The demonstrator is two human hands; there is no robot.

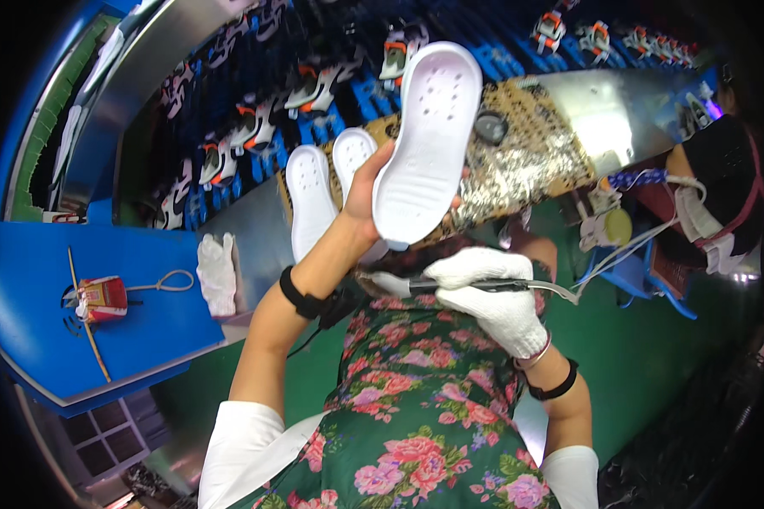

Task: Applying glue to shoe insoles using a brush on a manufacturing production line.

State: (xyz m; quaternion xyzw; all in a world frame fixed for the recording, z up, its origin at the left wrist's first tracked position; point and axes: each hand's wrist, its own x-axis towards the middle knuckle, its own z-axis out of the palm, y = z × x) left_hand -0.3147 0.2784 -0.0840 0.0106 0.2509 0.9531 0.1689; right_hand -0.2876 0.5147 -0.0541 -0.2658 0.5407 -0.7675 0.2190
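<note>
A white shoe sole [426,144] is held up over the bench, toe end away from me. Bare, my left hand [368,188] grips it by its edge near the heel, with fingertips showing on the far side. My right hand [488,284], in a white knit glove, is closed around a dark-handled brush [422,286]. Its pale bristles point left, below the sole and apart from it. From the handle's other end a thin clear tube [562,293] runs off to the right. Two more white soles [312,199] [353,157] lie on the bench beside my left hand.
The bench has a perforated brown mat [560,148] with a round dark object [491,126]. Behind run racks of orange-and-white shoes [316,87]. A white glove [217,276] lies near the blue table [157,339], which bears a red box [103,299]. Another person [713,187] is at right.
</note>
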